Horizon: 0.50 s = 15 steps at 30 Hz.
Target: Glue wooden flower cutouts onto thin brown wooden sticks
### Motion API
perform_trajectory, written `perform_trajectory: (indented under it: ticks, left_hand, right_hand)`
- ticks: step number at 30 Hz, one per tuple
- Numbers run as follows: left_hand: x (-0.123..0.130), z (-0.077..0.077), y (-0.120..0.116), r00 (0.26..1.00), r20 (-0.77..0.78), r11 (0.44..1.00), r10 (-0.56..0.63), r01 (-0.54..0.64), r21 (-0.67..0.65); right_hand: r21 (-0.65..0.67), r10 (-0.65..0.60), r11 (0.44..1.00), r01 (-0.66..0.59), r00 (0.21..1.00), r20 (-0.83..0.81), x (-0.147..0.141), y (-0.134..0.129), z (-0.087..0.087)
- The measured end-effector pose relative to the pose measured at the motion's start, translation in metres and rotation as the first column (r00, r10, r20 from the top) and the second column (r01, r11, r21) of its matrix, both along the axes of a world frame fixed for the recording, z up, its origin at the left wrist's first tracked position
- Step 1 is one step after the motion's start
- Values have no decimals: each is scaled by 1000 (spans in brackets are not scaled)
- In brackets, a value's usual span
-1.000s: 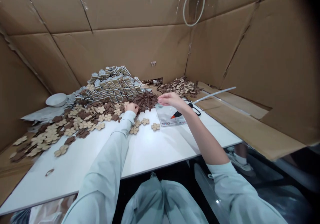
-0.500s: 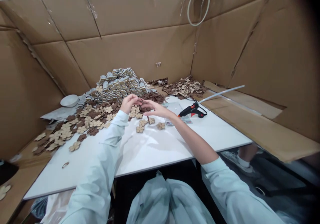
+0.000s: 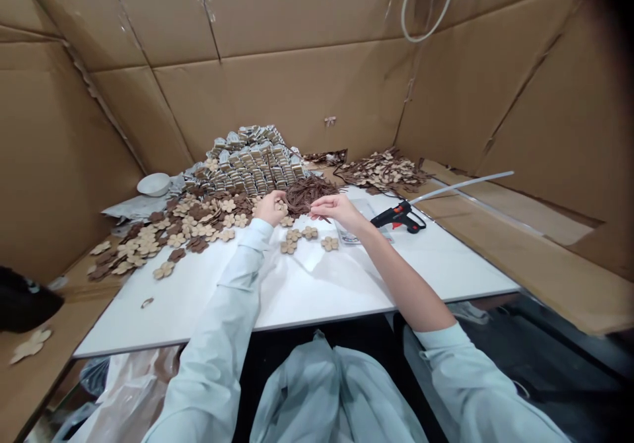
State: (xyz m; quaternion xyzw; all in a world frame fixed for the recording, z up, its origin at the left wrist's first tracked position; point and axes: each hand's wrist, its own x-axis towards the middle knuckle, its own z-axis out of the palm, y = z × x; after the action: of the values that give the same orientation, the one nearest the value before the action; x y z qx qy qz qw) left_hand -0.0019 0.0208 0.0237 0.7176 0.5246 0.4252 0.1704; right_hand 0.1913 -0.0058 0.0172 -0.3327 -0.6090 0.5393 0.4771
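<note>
My right hand (image 3: 339,209) is pinched over the white tabletop, with a short piece of thin brown strip (image 3: 325,219) showing under its fingertips. To its left, my left hand (image 3: 270,209) is closed beside a tangled heap of brown strips (image 3: 310,191); what its fingers hold, if anything, is too small to make out. Just in front of the hands lie several tan flower-shaped pieces (image 3: 329,243). Left of my left hand spreads a pile of tan and dark brown flower pieces (image 3: 176,239).
A black glue gun (image 3: 399,217) with a long clear glue stick (image 3: 463,187) lies at the right. Stacked silvery packets (image 3: 252,166) rise at the back, near a white bowl (image 3: 153,184). Cardboard walls (image 3: 297,93) enclose the white table (image 3: 198,311). A small ring-like piece (image 3: 147,303) lies front left.
My hands have moved apart; earlier they were close together around a brown strip that hung down. My right hand's fingers have drawn into a pinch. The head view has shifted left and slightly down.
</note>
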Motion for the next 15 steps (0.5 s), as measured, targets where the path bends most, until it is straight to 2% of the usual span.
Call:
perform_trajectory:
  ticks: [4, 7, 11, 13, 15]
  left_hand:
    - [25, 1, -12, 988, -108, 981, -107, 123, 150]
    - [39, 4, -17, 991, -131, 969, -31, 62, 241]
    - [45, 3, -21, 991, -98, 954, 92, -59, 295]
    - [47, 2, -22, 994, -39, 950, 105, -88, 299]
    - [48, 1, -23, 997, 60, 968, 44, -57, 246]
  right_hand:
    - [-73, -46, 997, 36, 989, -141, 0, 4, -5]
    - [-105, -54, 994, 33, 977, -204, 1, 5, -5]
    - [-93, -55, 995, 33, 968, -247, 0, 5, -6]
    - [-80, -61, 996, 42, 967, -249, -2, 4, -5]
    - [-79, -76, 995, 59, 969, -234, -3, 3, -4]
